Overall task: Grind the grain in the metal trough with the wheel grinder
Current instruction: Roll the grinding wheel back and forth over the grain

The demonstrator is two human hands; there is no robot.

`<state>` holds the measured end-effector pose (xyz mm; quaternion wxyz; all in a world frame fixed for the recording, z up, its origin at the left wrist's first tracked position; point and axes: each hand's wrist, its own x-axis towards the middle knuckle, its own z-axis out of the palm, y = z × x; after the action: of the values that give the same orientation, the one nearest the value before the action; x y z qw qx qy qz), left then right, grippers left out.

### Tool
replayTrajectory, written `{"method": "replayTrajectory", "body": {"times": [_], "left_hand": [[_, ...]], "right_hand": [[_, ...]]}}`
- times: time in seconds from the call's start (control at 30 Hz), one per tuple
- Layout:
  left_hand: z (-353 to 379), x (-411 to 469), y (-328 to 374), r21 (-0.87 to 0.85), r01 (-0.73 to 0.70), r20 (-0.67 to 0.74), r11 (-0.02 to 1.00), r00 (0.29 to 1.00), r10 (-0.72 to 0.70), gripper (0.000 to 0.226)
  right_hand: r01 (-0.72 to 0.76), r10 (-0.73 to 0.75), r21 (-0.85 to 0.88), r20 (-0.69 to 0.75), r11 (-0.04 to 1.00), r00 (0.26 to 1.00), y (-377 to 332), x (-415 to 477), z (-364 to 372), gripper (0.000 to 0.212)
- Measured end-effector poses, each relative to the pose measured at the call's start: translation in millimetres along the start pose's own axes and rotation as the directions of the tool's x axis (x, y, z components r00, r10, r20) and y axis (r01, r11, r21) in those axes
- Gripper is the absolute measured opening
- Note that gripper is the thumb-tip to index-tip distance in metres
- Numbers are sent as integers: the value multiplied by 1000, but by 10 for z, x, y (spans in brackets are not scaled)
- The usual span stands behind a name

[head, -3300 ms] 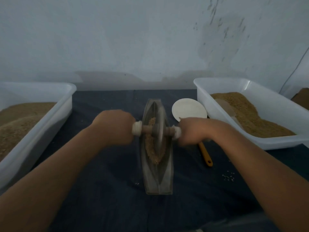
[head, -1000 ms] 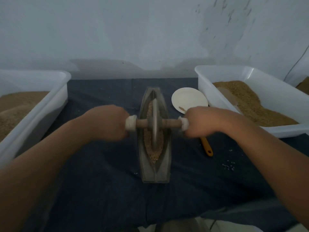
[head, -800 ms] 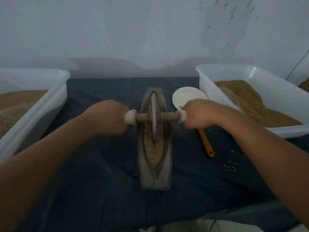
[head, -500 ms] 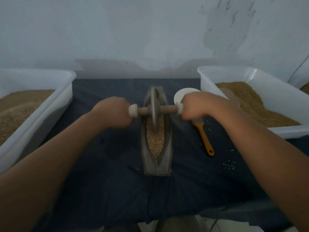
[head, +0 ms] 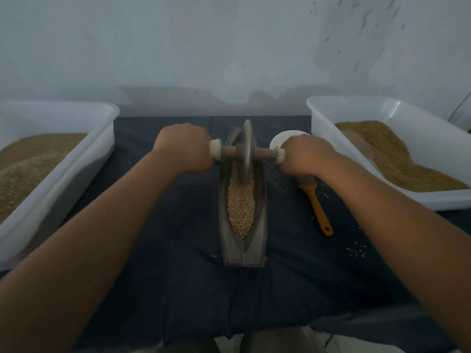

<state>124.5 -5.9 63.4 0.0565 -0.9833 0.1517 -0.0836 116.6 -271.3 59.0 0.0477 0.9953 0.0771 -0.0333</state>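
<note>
Both grips, left hand (head: pixel 183 149) and right hand (head: pixel 303 155), clasp the wheel grinder (head: pixel 246 154).
Grain (head: pixel 240 205) in metal trough (head: pixel 243 253): seemingly largely unground.

Quantities in view:
- Hands: 2, the left hand (head: pixel 184 146) and the right hand (head: pixel 305 155).
- White plastic tubs: 2, the left tub (head: pixel 63 187) and the right tub (head: pixel 356 99).
- Metal trough (head: pixel 260 225): 1.
- Wheel grinder (head: pixel 246 151): 1.
- White bowl (head: pixel 283 138): 1.
- Orange-handled tool (head: pixel 318 207): 1.
- Dark cloth (head: pixel 178 276): 1.
</note>
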Motion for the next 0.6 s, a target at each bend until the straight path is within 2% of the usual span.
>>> {"method": "replayTrajectory", "body": {"times": [0.07,0.13,0.2,0.3,0.47,0.53,0.6], "left_hand": [[-12,-215,-41,-31,-78,60,996,995,80,25],[35,-533,-109,-61,-152,111,987,981,158,22],[88,-773,-156,-74,-181,112,981,976,188,27],[151,-662,-169,-65,-166,80,984,982,171,31],[27,35,-77,-3,-5,-5,1000,1000,5,32],[1,101,-25,20,-12,3,1000,1000,12,29],[-43,-11,-12,13,-52,52,999,997,51,26]], "right_hand": [[4,-13,68,124,998,992,26,-242,73,22],[26,-85,196,300,980,950,49,-568,96,20],[68,-145,223,349,972,926,33,-768,81,23],[104,-130,118,236,987,963,-20,-632,42,23],[-9,9,-3,-38,1000,999,-35,-38,-44,26],[-27,27,-14,-26,1000,999,-29,38,-21,25],[-12,11,12,50,1000,999,-4,-67,39,21]]}}
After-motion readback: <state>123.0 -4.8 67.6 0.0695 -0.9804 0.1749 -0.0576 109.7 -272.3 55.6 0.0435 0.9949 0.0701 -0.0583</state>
